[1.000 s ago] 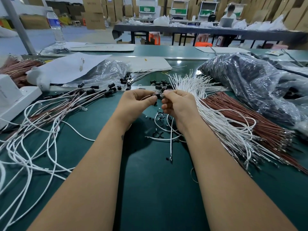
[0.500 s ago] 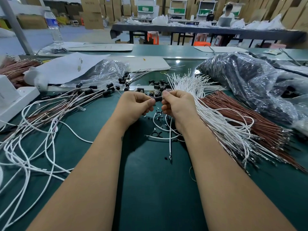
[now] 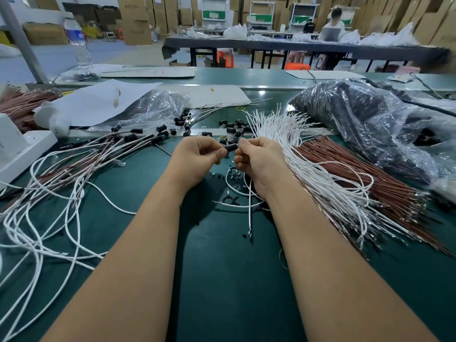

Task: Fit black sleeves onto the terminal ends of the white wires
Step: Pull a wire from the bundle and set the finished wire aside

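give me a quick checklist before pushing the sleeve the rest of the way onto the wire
1. Left hand pinches the black sleeve: ok.
2. Right hand pinches the white wire close to the sleeve: ok.
3. Terminal lined up with the sleeve opening: cannot tell, fingers hide it.
4. Wire hangs free below the right hand: ok.
5. Spare sleeves lie just beyond the hands: ok.

Bright, even overhead light; soft shadows; wide-angle edges curve, background blurs.

Sleeved wires point(image 3: 74, 169) left on the table point(image 3: 222, 280), bare wire bundle point(image 3: 320, 174) right, loose sleeves point(image 3: 232, 127) behind the hands.
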